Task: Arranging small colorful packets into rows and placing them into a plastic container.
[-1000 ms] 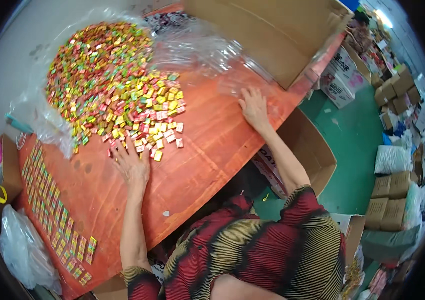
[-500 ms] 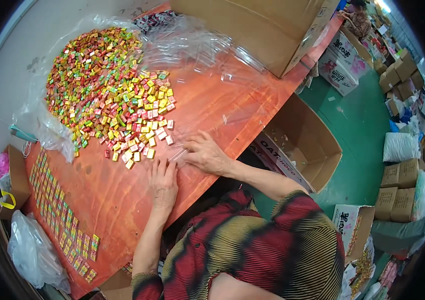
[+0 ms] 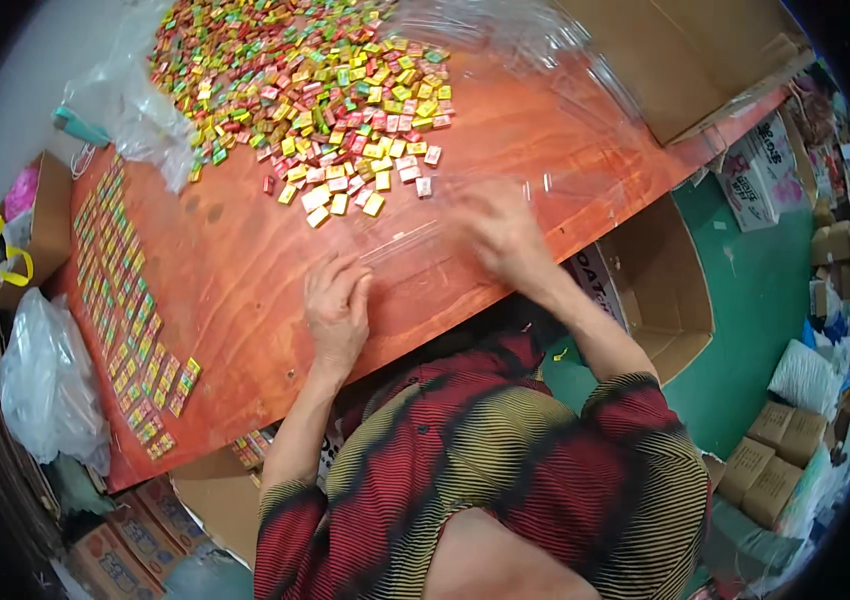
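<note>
A narrow clear plastic sleeve [image 3: 400,243] lies on the red-orange table between my hands. My left hand [image 3: 335,310] rests near the table edge, its fingers curled round the sleeve's left end. Past the other end is my right hand [image 3: 500,235], smeared by motion, so its fingers and anything in them cannot be made out. Beyond the hands spreads a big heap of small wrapped sweets [image 3: 325,110] in yellow, red, pink and green. More clear sleeves [image 3: 535,187] lie to the right of my right hand.
Rows of sweets [image 3: 130,290] line the table's left side. A large cardboard box [image 3: 685,60] and crumpled clear film [image 3: 505,25] occupy the far right. An open carton [image 3: 660,280] stands below the right edge. A plastic bag [image 3: 50,375] hangs at the left.
The view has shifted, with the heap now higher in the picture. My hands have moved apart, and the clear sleeve shows between them. My right hand has become blurred.
</note>
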Available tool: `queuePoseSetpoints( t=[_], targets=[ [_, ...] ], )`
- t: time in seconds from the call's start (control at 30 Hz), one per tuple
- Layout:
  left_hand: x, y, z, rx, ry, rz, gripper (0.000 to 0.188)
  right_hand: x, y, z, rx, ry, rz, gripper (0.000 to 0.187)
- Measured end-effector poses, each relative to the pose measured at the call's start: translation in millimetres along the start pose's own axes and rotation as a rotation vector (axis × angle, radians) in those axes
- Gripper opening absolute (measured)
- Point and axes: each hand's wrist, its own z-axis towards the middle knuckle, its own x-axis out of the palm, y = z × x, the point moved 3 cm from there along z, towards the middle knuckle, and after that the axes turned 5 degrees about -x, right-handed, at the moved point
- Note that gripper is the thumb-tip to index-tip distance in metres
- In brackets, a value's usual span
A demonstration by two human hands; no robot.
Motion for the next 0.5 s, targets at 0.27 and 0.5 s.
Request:
queuePoseSetpoints(
  t=[0.27,0.5],
  targets=[
    [-16.8,8.6,-20.0,0.231,0.055,0.343,0.018,-6.6,-37.7,-22.1,0.196,0.119,-0.325,0.021],
    [-15.0,4.4,-37.3,0.155,0.145,0.462,0.043,-3.4,-20.7,-27.0,0.07,0.098,-0.271,0.024]
  ],
)
